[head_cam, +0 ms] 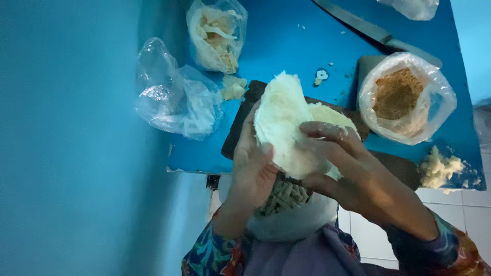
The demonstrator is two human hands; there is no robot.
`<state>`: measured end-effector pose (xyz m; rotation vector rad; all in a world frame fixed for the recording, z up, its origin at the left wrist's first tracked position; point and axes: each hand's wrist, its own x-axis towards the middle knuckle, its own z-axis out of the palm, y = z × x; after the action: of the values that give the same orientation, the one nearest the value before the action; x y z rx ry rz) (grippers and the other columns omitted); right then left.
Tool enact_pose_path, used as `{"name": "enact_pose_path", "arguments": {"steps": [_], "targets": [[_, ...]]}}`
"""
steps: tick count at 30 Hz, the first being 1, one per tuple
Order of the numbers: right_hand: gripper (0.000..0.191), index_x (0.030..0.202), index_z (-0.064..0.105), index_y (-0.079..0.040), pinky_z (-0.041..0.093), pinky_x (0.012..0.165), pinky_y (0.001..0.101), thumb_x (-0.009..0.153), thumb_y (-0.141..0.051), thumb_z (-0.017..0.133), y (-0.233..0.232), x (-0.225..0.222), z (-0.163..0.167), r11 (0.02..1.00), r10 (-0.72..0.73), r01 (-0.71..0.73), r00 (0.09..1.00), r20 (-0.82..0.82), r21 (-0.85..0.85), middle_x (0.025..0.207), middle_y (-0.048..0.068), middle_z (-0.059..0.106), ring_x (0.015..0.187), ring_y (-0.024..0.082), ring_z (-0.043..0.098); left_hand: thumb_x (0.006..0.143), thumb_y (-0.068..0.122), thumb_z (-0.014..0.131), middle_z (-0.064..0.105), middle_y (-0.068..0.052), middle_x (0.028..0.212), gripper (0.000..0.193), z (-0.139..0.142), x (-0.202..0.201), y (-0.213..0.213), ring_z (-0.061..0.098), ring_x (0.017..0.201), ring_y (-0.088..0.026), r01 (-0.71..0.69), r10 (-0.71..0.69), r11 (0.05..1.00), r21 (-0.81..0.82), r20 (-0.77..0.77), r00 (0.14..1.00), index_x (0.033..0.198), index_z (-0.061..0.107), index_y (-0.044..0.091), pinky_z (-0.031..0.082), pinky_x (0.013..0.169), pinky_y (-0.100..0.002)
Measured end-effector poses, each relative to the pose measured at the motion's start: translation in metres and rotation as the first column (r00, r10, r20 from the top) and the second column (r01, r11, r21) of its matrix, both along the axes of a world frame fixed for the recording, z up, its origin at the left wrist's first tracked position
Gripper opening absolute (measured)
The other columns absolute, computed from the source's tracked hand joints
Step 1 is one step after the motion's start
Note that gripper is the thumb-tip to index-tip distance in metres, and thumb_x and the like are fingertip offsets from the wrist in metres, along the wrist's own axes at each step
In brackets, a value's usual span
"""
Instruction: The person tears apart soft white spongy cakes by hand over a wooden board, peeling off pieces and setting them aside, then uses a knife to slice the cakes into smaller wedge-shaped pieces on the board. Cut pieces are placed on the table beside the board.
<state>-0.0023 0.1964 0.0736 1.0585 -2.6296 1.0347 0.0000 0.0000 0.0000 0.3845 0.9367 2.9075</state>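
1. The left hand (253,163) cups a round white sheet of dough (286,122) from underneath, its fingers curled up along the sheet's left edge and its thumb pressed on the front.
2. The right hand (348,168) holds the same sheet from the other side; its floury fingers (327,130) are clamped over the right edge, folding it inward.
3. The dough is lifted off the table (286,46), held above a dark cutting board (240,122) and just over a white bowl of small pale sticks (284,197) near the person's lap.
4. On the blue table, to the right, an open plastic bag of brown crumbs (401,97) stands beside a small heap of white scraps (440,168).
5. Farther back lie a long knife (373,30), a bag of pale shreds (217,33) and a crumpled clear bag (171,94) at the left.
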Motion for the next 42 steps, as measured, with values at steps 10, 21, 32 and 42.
{"name": "enact_pose_path", "arguments": {"steps": [10, 21, 32, 42], "targets": [[0.045, 0.12, 0.062, -0.004, 0.059, 0.094, 0.0348, 0.079, -0.005, 0.082, 0.004, 0.004, -0.01, 0.97, -0.135, 0.14, 0.99, 0.035, -0.2, 0.136, 0.01, 0.063, 0.124, 0.023, 0.065, 0.098, 0.029, 0.075, 0.05, -0.009, 0.15, 0.079, -0.032, 0.009, 0.035, 0.052, 0.138, -0.019, -0.046, -0.01, 0.939, -0.339, -0.163, 0.987, 0.158, 0.03, 0.004, 0.047, 0.114, -0.037], [0.014, 0.111, 0.067, -0.007, 0.059, 0.091, 0.0308, 0.098, -0.002, 0.067, 0.028, 0.002, -0.042, 0.873, -0.167, 0.309, 0.916, 0.364, -0.377, 0.117, 0.009, 0.072, 0.104, 0.018, 0.069, 0.113, 0.02, 0.045, 0.059, -0.012, 0.14, 0.051, -0.033, 0.022, 0.044, 0.059, 0.123, -0.017, 0.015, -0.029, 0.918, -0.396, -0.029, 0.999, 0.158, 0.037, -0.002, 0.051, 0.105, -0.034], [0.014, 0.108, 0.068, -0.002, 0.063, 0.08, 0.0321, 0.094, 0.002, 0.065, 0.046, 0.001, -0.075, 0.899, -0.188, 0.293, 0.93, 0.315, -0.327, 0.109, 0.008, 0.072, 0.094, 0.016, 0.074, 0.111, 0.016, 0.045, 0.06, -0.014, 0.141, 0.061, -0.052, 0.029, 0.059, 0.062, 0.124, -0.018, -0.12, 0.066, 0.85, -0.514, -0.122, 0.99, 0.165, 0.022, 0.0, 0.053, 0.105, -0.032], [0.029, 0.113, 0.061, -0.005, 0.06, 0.092, 0.0328, 0.086, 0.005, 0.067, 0.058, 0.01, -0.106, 0.753, 0.002, 0.421, 0.767, 0.642, -0.506, 0.113, 0.004, 0.066, 0.104, 0.015, 0.068, 0.105, 0.019, 0.056, 0.061, -0.013, 0.137, 0.06, -0.087, 0.033, 0.082, 0.063, 0.12, -0.016, -0.194, 0.192, 0.899, -0.393, -0.045, 0.98, 0.157, 0.033, 0.0, 0.055, 0.099, -0.032]]}}
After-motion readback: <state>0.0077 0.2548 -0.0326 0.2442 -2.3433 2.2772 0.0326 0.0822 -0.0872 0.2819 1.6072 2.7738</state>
